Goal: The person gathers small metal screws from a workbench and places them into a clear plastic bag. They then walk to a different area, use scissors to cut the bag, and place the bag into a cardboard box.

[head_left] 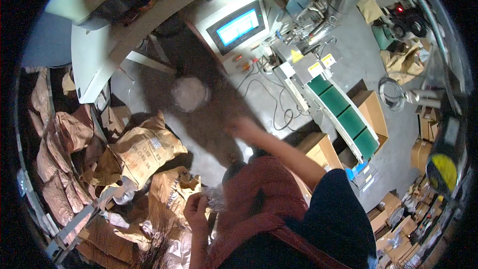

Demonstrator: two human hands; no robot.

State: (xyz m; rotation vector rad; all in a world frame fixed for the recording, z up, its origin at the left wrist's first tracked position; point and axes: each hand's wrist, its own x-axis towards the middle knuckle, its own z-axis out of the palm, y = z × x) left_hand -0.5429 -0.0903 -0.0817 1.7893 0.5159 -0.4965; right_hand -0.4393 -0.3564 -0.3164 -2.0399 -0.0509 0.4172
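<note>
Low in the view, my left hand [196,210] is closed, its fingers pinched on a crumpled piece of clear plastic [215,198] beside my reddish apron [264,189]. My right hand [242,130] reaches forward over the shadowed floor, arm stretched out across the front of my body. Motion blur and shadow smear its fingers, so I cannot make out whether it holds anything. Left of my body lies a large brown paper sack [149,152], with a second opened paper sack [169,194] nearest my left hand.
Ahead stands a machine with a lit touchscreen [239,27]. A green segmented conveyor belt [343,112] slopes down at the right, with cardboard boxes [376,119] beside it. Loose cables [284,114] trail on the floor. More cartons [393,219] are piled at the lower right.
</note>
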